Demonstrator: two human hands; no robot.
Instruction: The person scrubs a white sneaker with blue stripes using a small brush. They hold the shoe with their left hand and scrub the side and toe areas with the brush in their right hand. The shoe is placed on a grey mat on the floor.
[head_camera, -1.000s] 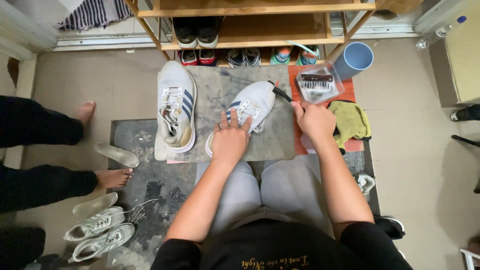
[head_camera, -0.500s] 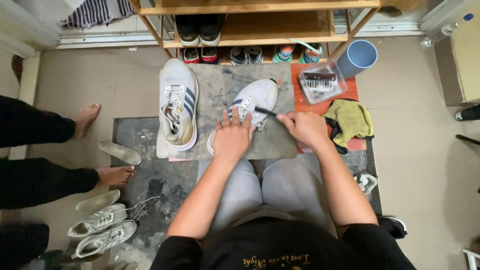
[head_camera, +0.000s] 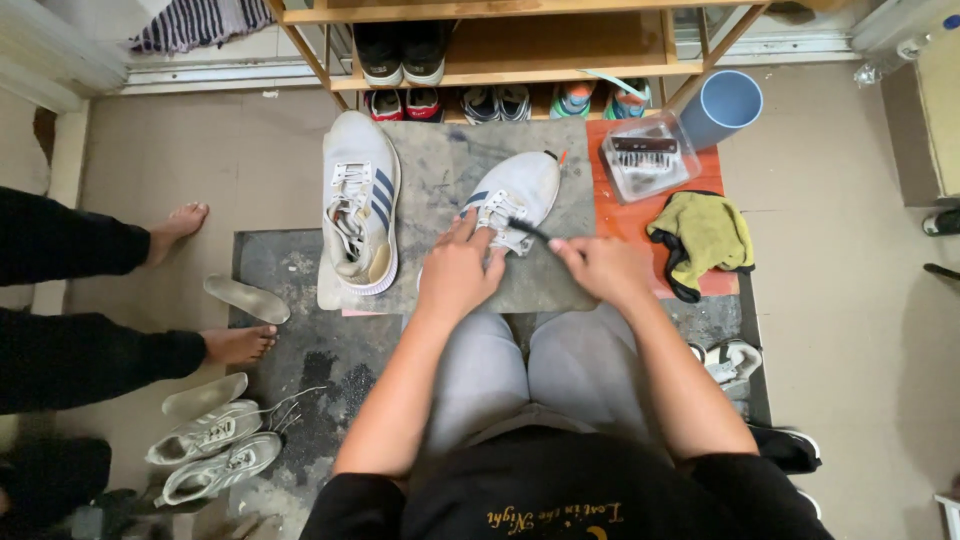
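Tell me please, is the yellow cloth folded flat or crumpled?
Crumpled. The yellow cloth lies bunched with uneven folds and a dark edge curled out, partly on the orange mat, to the right of the right hand.

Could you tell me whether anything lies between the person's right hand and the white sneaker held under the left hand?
Nothing visible does. The right hand holds a thin dark tool whose tip already reaches the white sneaker, which the left hand presses on the grey mat.

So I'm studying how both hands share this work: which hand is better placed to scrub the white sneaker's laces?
Right. The right hand grips the thin dark brush, its tip at the white sneaker; the left hand is pressed flat, steadying it.
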